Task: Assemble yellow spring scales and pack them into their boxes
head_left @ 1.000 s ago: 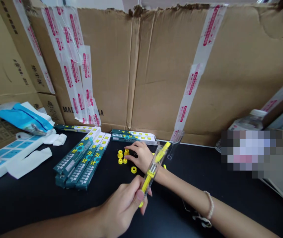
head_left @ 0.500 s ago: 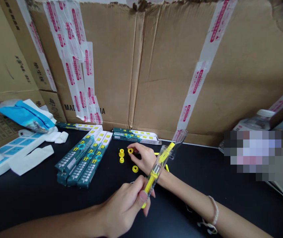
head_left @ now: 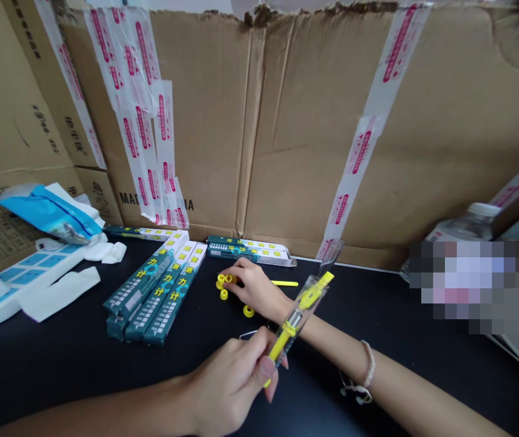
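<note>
My left hand [head_left: 232,379] is closed round a spring scale [head_left: 290,329], a clear tube with a yellow inner strip and a metal spring, tilted up to the right. A thin wire loop shows beside these fingers. Farther forward, my right hand [head_left: 259,288] pinches a small yellow cap [head_left: 230,278] just above the table, against or very near another yellow cap [head_left: 220,281]. Two more small caps, a nearer one [head_left: 223,295] and a ring-like one [head_left: 249,311], lie close by. Behind my right wrist are a yellow strip [head_left: 285,283] and an empty clear tube [head_left: 331,258].
Several green-and-white spring scale boxes [head_left: 154,297] lie left of centre, with more boxes [head_left: 250,250] along the cardboard wall [head_left: 314,121]. A white power strip [head_left: 36,273] and blue pouch [head_left: 50,212] are at left. A plastic bottle [head_left: 475,223] stands right.
My right hand has moved slightly left with the yellow cap, bringing it up to the other caps. The spring scale in my left hand has shifted a little right and down.
</note>
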Tool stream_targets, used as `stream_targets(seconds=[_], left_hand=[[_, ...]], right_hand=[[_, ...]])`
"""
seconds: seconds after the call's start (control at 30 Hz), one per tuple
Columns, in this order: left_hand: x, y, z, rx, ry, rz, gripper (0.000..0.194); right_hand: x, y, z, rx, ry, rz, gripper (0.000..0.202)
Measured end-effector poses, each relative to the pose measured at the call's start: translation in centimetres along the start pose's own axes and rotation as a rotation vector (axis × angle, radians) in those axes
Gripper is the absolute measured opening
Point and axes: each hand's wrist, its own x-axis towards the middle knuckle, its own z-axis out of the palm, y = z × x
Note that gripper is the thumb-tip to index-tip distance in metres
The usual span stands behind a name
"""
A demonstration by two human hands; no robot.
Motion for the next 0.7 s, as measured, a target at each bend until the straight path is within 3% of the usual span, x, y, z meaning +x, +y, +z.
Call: stream_targets(seconds=[0.13, 0.3, 0.43, 0.6, 0.7], left_hand=[[0.1, 0.0, -0.1, 0.009, 0.001, -0.002, 0.046], [0.0, 0.1, 0.0, 0.004, 0.001, 0.002, 0.044], [0.0, 0.0, 0.0, 0.01, 0.0, 0.017, 0.046], [0.1, -0.1, 0.0, 0.046, -0.018, 0.03, 0.05], [0.1, 0.1, -0.1, 0.051, -0.007, 0.041, 0.05]], right_hand=[[0.0, -0.1, -0.2, 0.026, 0.014, -0.016, 0.011], [0.0, -0.6, -0.4, 0.056, 0.052, -0.032, 0.017], [0.1, -1.7, -0.2, 0.084, 0.064, -0.081, 0.006], [-0.5, -3.1, 0.3, 0.077, 0.062, -0.12, 0.026], [-0.7, -3.3, 0.5, 0.041, 0.034, -0.121, 0.024]])
